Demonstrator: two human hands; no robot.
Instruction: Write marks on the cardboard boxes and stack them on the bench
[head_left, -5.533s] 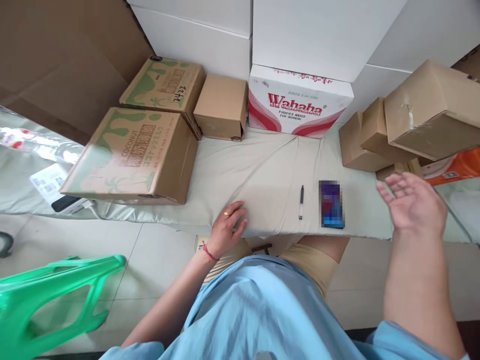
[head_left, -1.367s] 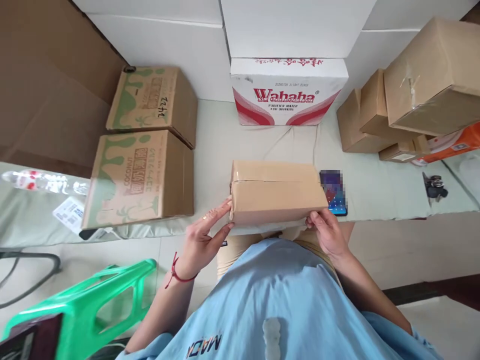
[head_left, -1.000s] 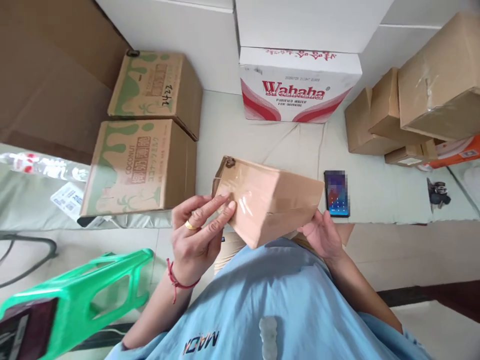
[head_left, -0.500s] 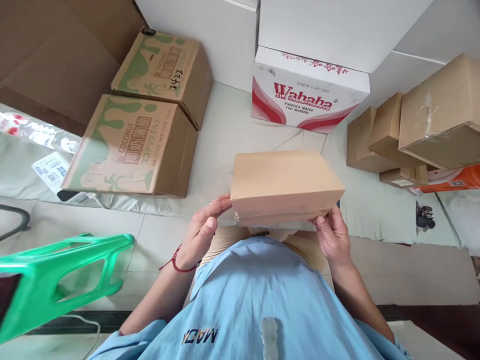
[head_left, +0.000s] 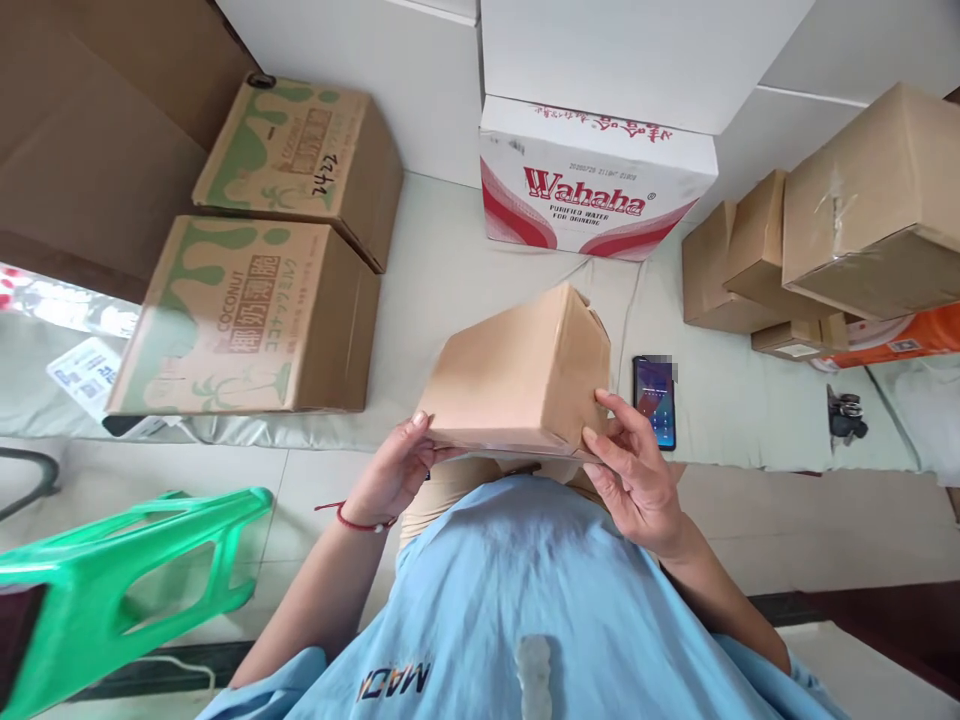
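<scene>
A plain brown cardboard box (head_left: 499, 370) is held tilted at the table's front edge, with one end face turned to the right. My left hand (head_left: 394, 468) grips its lower left corner, thumb on top and fingers underneath. On the right end of the box, my right hand (head_left: 637, 475) has its fingertips and thumb against the cardboard near the lower corner. A dark phone (head_left: 655, 402) with a lit screen lies on the pale table cover just right of that hand.
Two printed coconut boxes (head_left: 217, 320) stand at the left. A white and red Wahaba carton (head_left: 592, 185) is at the back. Brown boxes (head_left: 862, 200) are stacked right, near a bunch of keys (head_left: 847, 415). A green stool (head_left: 135, 580) stands at lower left.
The brown box has turned, bringing its right end face into view. My left hand now grips its corner, and my right hand has moved left. The phone has come into full view.
</scene>
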